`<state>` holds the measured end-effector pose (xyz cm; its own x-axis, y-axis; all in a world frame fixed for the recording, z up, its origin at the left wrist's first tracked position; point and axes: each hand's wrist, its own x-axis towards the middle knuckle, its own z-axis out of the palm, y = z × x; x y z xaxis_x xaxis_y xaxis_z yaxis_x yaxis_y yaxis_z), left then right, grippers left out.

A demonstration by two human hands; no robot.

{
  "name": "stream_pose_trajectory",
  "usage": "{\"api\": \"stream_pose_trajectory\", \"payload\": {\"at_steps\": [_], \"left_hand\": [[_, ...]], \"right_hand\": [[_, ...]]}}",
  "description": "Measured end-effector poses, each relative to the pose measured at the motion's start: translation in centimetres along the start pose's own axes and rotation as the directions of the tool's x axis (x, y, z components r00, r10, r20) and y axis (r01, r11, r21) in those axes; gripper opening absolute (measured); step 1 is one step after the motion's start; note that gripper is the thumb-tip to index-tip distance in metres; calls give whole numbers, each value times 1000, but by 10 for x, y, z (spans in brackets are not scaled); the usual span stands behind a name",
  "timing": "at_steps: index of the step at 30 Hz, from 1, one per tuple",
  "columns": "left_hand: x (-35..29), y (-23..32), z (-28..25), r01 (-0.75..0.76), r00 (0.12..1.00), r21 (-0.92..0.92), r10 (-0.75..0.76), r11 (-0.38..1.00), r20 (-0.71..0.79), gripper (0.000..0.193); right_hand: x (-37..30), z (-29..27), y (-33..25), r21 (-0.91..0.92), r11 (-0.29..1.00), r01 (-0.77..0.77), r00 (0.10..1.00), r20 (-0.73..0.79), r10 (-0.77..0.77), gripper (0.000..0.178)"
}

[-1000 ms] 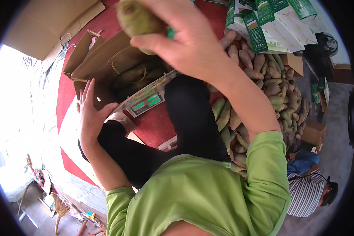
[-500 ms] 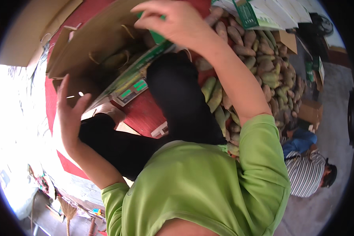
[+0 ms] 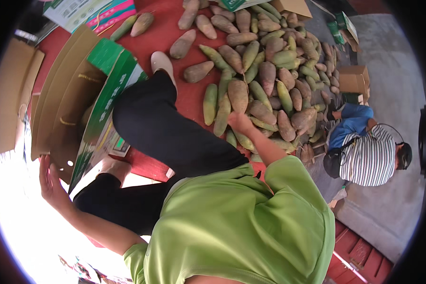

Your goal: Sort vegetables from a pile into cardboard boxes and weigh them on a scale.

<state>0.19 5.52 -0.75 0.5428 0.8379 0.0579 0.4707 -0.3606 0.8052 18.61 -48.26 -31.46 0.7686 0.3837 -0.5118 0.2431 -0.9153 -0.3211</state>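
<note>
My right hand (image 3: 241, 124) reaches into a heap of radishes and is closed on the near end of a brown, soil-covered radish (image 3: 238, 96). Green and brownish radishes (image 3: 266, 78) lie packed around it. At the left, my left hand (image 3: 53, 182) is beside the lower corner of an open cardboard box (image 3: 102, 111) with a green and white outer side. Its fingers are stretched out, and whether they touch the box is unclear. The box leans by my knee, its flaps raised and its contents mostly hidden. A scale (image 3: 119, 146) shows partly beneath it.
A few loose radishes (image 3: 182, 44) lie on the red mat (image 3: 151, 35). Other cartons stand at the upper left (image 3: 87, 12) and far left (image 3: 9, 94). To the right, a person in a striped shirt (image 3: 369, 161) crouches near a small brown box (image 3: 354, 79).
My right hand has gone from above the open box to the radish heap on the right and closed on a radish. My left hand stays by the box corner. The view has turned rightward.
</note>
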Motion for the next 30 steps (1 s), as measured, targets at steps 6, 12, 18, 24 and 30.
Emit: {"api": "stream_pose_trajectory", "payload": {"at_steps": [6, 12, 18, 24, 30], "left_hand": [[7, 4, 6, -7, 996, 6, 7, 1000, -94, 29], [7, 9, 8, -22, 989, 67, 32, 998, -145, 29], [9, 3, 2, -11, 988, 78, 23, 997, -150, 33], [10, 10, 4, -45, 991, 240, 73, 970, -109, 35], [10, 7, 2, -59, 985, 271, 101, 961, -143, 33]], "right_hand": [[-34, 37, 15, 242, 960, -140, 990, 40, 135, 22], [-26, 36, 4, 475, 834, -281, 958, 92, 270, 20], [-23, 40, -13, 339, 933, -117, 992, -10, 129, 15], [-21, 56, -3, 249, 953, -173, 985, 53, 165, 13], [-22, 55, -1, 314, 932, -184, 981, -5, 195, 16]]}}
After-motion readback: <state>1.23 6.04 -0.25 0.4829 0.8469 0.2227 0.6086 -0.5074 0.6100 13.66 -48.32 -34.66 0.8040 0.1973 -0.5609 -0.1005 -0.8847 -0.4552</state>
